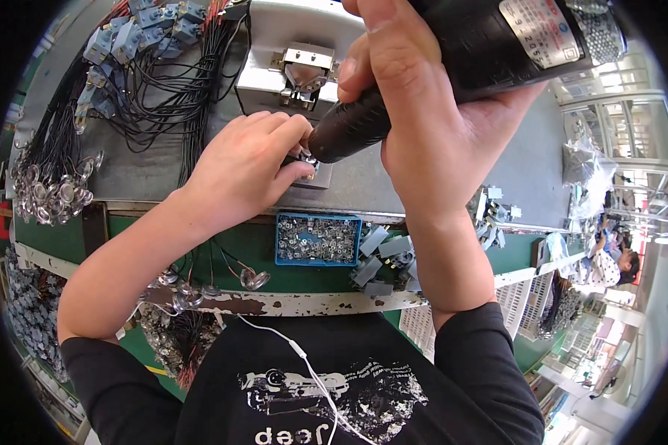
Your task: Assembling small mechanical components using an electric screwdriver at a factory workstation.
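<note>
My right hand (441, 126) is wrapped round a thick black electric screwdriver (475, 55), which is tilted down to the left. Its narrow end meets a small metal part (308, 157) on a low metal block (317, 180). Beside that end, my left hand (237, 163) has its thumb and fingers closed about the small part, mostly hiding it. Just beyond the hands stands a silver metal fixture (304, 70) with a bracket-like mechanism on its front.
Grey-blue plastic blocks (145, 33) on black wires (163, 111) cover the left bench, with round metal pieces (56, 194) at the wire ends. A blue tray (318, 262) of small metal parts sits near me. More grey blocks (382, 256) lie right of it. A person (608, 267) is far right.
</note>
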Tool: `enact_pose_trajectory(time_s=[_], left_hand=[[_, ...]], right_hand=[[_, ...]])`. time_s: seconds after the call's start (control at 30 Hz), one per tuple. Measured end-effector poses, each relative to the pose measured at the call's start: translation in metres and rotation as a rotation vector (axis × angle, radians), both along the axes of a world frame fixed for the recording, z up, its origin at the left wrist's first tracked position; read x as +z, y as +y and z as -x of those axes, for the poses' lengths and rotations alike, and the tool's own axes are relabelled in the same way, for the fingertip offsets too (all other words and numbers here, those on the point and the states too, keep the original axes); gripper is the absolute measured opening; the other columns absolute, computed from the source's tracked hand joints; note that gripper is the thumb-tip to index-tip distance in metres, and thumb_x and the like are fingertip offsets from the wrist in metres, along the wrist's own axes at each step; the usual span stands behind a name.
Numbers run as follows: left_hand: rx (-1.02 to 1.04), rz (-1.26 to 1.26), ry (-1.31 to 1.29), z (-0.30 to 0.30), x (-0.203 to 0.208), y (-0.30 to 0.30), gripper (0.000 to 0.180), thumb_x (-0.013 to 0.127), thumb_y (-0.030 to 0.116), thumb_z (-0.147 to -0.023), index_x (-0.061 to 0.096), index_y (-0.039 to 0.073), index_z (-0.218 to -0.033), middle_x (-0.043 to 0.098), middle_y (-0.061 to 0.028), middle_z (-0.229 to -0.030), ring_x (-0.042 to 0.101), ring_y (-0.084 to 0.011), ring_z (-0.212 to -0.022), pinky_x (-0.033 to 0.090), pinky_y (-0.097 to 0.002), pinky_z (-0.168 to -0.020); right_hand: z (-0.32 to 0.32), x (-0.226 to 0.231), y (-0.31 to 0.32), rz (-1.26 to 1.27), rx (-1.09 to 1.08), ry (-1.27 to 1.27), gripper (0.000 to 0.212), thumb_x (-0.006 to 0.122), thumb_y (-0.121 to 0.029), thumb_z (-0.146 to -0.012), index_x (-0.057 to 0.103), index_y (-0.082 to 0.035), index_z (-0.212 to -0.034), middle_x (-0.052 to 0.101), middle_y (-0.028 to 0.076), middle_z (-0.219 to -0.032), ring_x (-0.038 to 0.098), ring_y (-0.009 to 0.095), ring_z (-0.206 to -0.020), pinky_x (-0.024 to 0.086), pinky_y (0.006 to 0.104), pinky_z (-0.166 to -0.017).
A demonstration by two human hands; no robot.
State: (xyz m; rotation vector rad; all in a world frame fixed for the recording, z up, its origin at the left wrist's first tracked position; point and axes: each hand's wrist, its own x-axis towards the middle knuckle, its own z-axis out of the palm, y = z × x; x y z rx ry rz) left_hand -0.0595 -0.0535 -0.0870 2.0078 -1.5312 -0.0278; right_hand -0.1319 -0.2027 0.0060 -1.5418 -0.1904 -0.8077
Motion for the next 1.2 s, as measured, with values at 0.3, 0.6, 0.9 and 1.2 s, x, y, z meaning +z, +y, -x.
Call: enact_pose_trajectory(time_s=[0.3,0.6,0.9,1.2], left_hand=[[-0.002,-0.050,0.024,-0.002,-0.003,0.000,0.038,0.077,0.019,-0.087,0.056,0.006,-0.116,0.063,-0.0095,-0.102,0.063,-0.0321,-0.099,0.050,-0.0451,-0.086],[0.010,-0.175,0.107,-0.001,0.007,0.000,0.036,0.072,0.020,-0.093,0.058,0.005,-0.121,0.060,-0.0079,-0.126,0.062,-0.0335,-0.116,0.054,-0.0444,-0.094],[-0.078,-0.059,0.075,0.003,-0.001,0.005,0.038,0.074,0.019,-0.091,0.058,0.003,-0.121,0.060,-0.0102,-0.124,0.062,-0.0331,-0.113,0.054,-0.0435,-0.094],[-0.152,-0.068,0.056,-0.005,0.018,0.012,0.038,0.078,0.010,-0.083,0.064,0.009,-0.119,0.066,-0.0067,-0.118,0.066,-0.0335,-0.103,0.054,-0.0430,-0.087]], right_hand=[[-0.002,-0.009,-0.009,0.079,0.015,0.024,0.035,0.074,0.010,-0.086,0.060,0.006,-0.117,0.069,0.008,-0.091,0.068,0.013,-0.074,0.055,0.0254,-0.065],[-0.004,-0.012,0.000,-0.030,-0.012,0.000,0.016,0.075,0.011,-0.085,0.069,0.005,-0.098,0.071,0.008,-0.086,0.069,0.013,-0.075,0.055,0.0249,-0.066],[0.001,-0.018,-0.006,0.232,-0.012,-0.030,0.018,0.075,0.010,-0.086,0.069,0.005,-0.102,0.071,0.008,-0.086,0.069,0.013,-0.076,0.055,0.0251,-0.067],[0.016,-0.042,-0.044,0.318,-0.012,-0.372,0.028,0.075,0.002,-0.088,0.062,0.002,-0.112,0.070,0.008,-0.096,0.068,0.015,-0.086,0.055,0.0282,-0.075]])
